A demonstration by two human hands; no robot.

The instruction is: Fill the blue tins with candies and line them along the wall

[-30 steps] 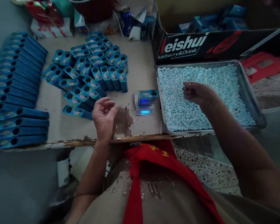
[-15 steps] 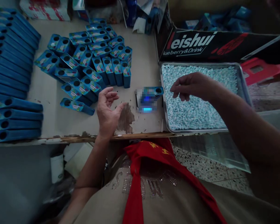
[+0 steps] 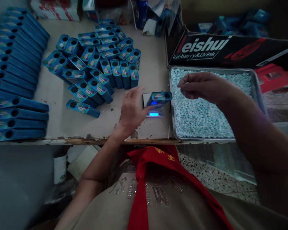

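Observation:
A small digital scale (image 3: 146, 99) with a lit blue display lies on the table. On it stands a blue candy box (image 3: 158, 96) with a dark round hole in its top. My left hand (image 3: 132, 107) is just left of the scale, slightly blurred, its fingers apart with nothing in them. The thumb points toward the candy box; whether it touches cannot be told. My right hand (image 3: 201, 85) hovers over a metal tray (image 3: 174, 132) of pale blue candies (image 3: 204, 118). Its fingers are pinched together, and what they hold, if anything, is hidden.
Several similar blue boxes (image 3: 96, 88) stand grouped left of the scale. More lie in a long row (image 3: 16, 73) at the far left. Behind the tray is a black carton (image 3: 206, 48) with blue boxes inside. A red plastic piece (image 3: 273, 76) sits right of the tray.
My left hand has moved right, from beside the grouped boxes to the edge of the scale. My right hand stays pinched above the tray. The view has shifted slightly.

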